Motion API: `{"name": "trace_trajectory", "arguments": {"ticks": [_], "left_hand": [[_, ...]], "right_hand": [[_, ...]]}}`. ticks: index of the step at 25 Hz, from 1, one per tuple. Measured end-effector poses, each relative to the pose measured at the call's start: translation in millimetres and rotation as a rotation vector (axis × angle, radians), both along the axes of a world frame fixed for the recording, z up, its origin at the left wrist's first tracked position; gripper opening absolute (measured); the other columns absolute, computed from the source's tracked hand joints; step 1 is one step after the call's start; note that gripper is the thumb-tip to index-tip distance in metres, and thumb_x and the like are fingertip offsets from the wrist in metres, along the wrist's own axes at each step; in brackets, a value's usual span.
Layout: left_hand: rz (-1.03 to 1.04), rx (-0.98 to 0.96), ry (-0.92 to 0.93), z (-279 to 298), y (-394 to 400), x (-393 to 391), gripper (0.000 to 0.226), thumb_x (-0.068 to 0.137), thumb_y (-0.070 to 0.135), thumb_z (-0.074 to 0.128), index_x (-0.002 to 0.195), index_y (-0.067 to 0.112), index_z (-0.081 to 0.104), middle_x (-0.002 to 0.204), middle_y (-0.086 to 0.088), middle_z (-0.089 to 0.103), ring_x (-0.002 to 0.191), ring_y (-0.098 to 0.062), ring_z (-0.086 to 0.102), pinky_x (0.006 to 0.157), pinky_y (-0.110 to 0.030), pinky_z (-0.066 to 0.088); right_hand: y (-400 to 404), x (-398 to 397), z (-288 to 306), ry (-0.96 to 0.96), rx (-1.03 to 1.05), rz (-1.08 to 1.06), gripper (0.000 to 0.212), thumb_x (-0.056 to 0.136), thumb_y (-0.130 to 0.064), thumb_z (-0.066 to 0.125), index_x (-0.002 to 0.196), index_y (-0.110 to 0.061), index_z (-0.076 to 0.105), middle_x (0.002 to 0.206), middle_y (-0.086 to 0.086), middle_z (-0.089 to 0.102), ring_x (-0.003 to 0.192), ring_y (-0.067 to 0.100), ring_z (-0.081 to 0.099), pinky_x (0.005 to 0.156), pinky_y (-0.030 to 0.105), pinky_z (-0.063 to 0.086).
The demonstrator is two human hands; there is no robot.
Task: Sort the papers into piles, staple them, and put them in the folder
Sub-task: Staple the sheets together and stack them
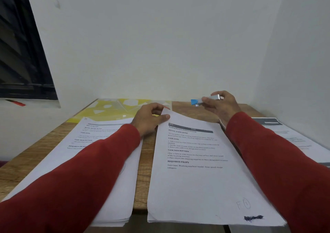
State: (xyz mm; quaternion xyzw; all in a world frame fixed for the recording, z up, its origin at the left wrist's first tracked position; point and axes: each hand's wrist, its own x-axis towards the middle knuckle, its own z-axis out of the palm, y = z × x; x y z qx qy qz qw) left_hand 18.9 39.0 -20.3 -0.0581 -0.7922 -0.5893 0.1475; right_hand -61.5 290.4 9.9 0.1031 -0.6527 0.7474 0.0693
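Far left on the wooden surface [26, 163] there's a stack of white printed sheets [100, 136], mostly under the red-sleeved left forearm. Behind it, against the wall, lies a yellow plastic folder with pale shapes on it [114, 107], flat and apparently closed. The left hand [151, 118] has its fingers curled round the top left corner of the middle stack of white printed papers [192, 170], pinching that corner and lifting it a bit off the wood. To the right, the right hand [218, 106] hovers above the surface, fingers wrapped round a small blue and silver stapler [205, 99], blue nose pointing at the raised corner. A third pile with a grey header [285, 134] sits at the far right edge.

So I'd say sorting looks done and this is the stapling step. The next move should be sliding the stapler mouth over the pinched corner, sheets kept square, then squeezing.
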Motion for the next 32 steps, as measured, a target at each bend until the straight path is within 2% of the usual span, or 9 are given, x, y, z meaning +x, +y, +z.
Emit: {"name": "trace_trajectory", "arguments": {"ticks": [5,10,13,16,19,23,25,28,32], "left_hand": [[0.107,-0.115,0.064,18,10,16,0.016,0.088,0.007,0.065,0.096,0.021,0.065,0.083,-0.005,0.077,0.071,-0.021,0.073,0.062,-0.035,0.059],[0.191,-0.024,0.133,73,-13,42,0.015,0.087,0.013,0.065,0.096,0.024,0.071,0.084,-0.004,0.077,0.07,-0.02,0.073,0.059,-0.031,0.057],[0.203,0.132,0.111,94,-39,70,0.017,0.09,0.01,0.063,0.101,0.02,0.07,0.088,-0.005,0.076,0.068,-0.021,0.07,0.06,-0.033,0.055],[0.225,0.265,0.096,106,-62,87,0.014,0.092,0.01,0.065,0.101,0.02,0.067,0.091,-0.008,0.075,0.073,-0.024,0.068,0.07,-0.041,0.055],[0.276,0.346,0.079,113,-76,101,0.011,0.094,0.019,0.066,0.104,0.022,0.065,0.088,-0.004,0.074,0.07,-0.02,0.068,0.062,-0.03,0.055],[0.204,0.202,-0.138,96,-96,131,0.019,0.094,0.029,0.067,0.112,0.022,0.067,0.095,0.001,0.076,0.075,-0.017,0.072,0.065,-0.034,0.06],[0.229,0.197,-0.144,86,-112,141,0.022,0.092,0.016,0.069,0.114,0.02,0.067,0.1,-0.006,0.077,0.091,-0.025,0.073,0.086,-0.047,0.059],[0.35,0.147,-0.129,72,-138,151,0.024,0.09,0.01,0.071,0.113,0.01,0.067,0.098,-0.013,0.076,0.092,-0.03,0.072,0.09,-0.046,0.057],[0.573,-0.54,-0.271,27,-164,163,0.025,0.084,0.028,0.077,0.105,0.019,0.066,0.099,-0.004,0.068,0.095,-0.02,0.064,0.08,-0.022,0.044]], "right_hand": [[9,-18,-19,0.065,0.665,-0.186,0.038,0.064,-0.017,0.089,0.067,-0.019,0.051,0.067,0.001,0.058,0.067,0.02,0.054,0.066,0.034,0.047],[2,-6,-15,0.159,1.019,-0.15,0.021,0.082,-0.022,0.076,0.077,-0.014,0.057,0.082,0.005,0.065,0.08,0.022,0.058,0.059,0.025,0.039],[-13,28,15,0.153,0.645,-0.111,0.038,0.094,-0.047,0.061,0.094,-0.009,0.066,0.095,0.007,0.072,0.091,0.026,0.068,0.075,0.03,0.05],[-42,73,48,-0.024,0.264,0.365,0.06,0.087,-0.066,0.051,0.114,-0.015,0.068,0.102,0.008,0.075,0.085,0.023,0.072,0.071,0.034,0.058],[-70,97,55,0.011,0.173,0.477,0.038,0.092,-0.027,0.067,0.124,-0.008,0.063,0.116,0.015,0.072,0.101,0.034,0.071,0.088,0.048,0.058],[-91,107,60,-0.036,-0.087,0.312,0.032,0.088,0.004,0.067,0.119,-0.001,0.061,0.109,0.019,0.073,0.093,0.034,0.073,0.077,0.045,0.061],[-105,109,55,-0.058,-0.083,0.297,0.031,0.088,0.004,0.067,0.119,0.001,0.062,0.108,0.018,0.073,0.091,0.031,0.074,0.075,0.041,0.062],[-133,113,41,-0.095,0.067,0.337,0.037,0.086,0.004,0.07,0.121,0.004,0.061,0.112,0.019,0.072,0.091,0.03,0.073,0.076,0.04,0.062],[-161,114,7,0.017,0.716,0.264,0.064,0.08,-0.01,0.08,0.135,-0.007,0.047,0.126,0.013,0.06,0.114,0.03,0.061,0.089,0.038,0.053]]}}
